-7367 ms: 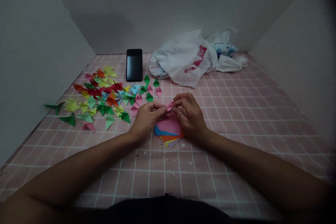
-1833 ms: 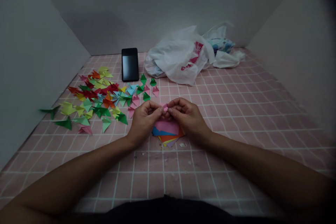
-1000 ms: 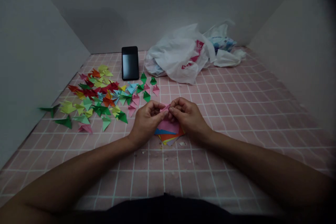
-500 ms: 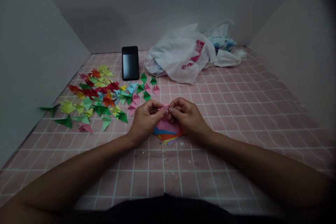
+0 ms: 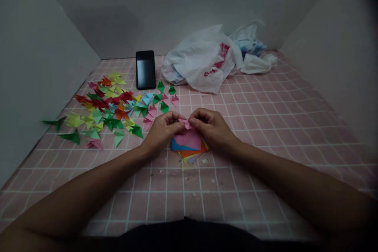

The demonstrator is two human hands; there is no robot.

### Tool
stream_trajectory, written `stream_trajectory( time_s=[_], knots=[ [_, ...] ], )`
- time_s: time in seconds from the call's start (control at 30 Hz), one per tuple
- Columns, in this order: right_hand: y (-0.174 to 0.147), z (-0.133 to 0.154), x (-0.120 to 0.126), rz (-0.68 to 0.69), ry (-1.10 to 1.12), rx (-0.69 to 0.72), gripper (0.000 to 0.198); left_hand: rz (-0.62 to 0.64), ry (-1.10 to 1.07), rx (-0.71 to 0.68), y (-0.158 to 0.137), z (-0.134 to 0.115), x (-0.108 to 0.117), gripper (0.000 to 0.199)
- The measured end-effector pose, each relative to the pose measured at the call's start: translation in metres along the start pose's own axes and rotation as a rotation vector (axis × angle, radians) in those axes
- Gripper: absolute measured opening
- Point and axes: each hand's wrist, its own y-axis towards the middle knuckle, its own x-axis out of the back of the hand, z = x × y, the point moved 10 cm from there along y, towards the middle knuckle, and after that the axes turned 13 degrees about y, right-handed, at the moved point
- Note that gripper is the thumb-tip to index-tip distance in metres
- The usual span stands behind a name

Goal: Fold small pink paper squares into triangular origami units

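Observation:
Between my two hands is a small folded pink paper [image 5: 185, 123], pinched from both sides. My left hand [image 5: 165, 129] is closed on its left end, thumb in front. My right hand [image 5: 212, 128] is closed on the right end with thumb and forefinger; its other fingers curl behind. Just below the hands lies a fanned stack of coloured paper sheets [image 5: 186, 141], pink on top, with blue, orange, yellow and lilac edges showing. To the left spreads a pile of folded paper pieces [image 5: 110, 112] in green, yellow, red, orange, blue and pink.
A black phone [image 5: 145, 69] lies behind the folded pieces. White plastic bags [image 5: 201, 59] sit against the back wall, beside a blue-patterned packet [image 5: 251, 47]. Pink checked cloth [image 5: 280, 126] covers the surface, with pale walls [image 5: 44, 47] on three sides.
The folded pink paper has turned, showing more of its creased face. My hands have shifted slightly, and more of the pink top sheet below shows.

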Motion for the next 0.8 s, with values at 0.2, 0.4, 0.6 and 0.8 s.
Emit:
stream_trajectory(
  time_s=[0.2, 0.4, 0.6, 0.8],
  knots=[
    [0.0, -0.002, 0.0, -0.015, 0.024, -0.011, 0.02, -0.038, 0.102, -0.128, 0.001, -0.011, 0.007, 0.017],
    [0.0, -0.006, -0.001, -0.017, 0.039, -0.029, 0.019, -0.063, 0.145, -0.212, 0.001, -0.018, 0.008, 0.023],
    [0.0, -0.009, 0.0, -0.016, 0.047, -0.042, 0.021, -0.045, 0.078, -0.192, 0.003, -0.014, 0.007, 0.027],
    [0.0, -0.008, -0.001, 0.001, 0.023, -0.042, 0.02, -0.049, 0.089, -0.193, 0.003, -0.015, 0.007, 0.027]
  ],
)
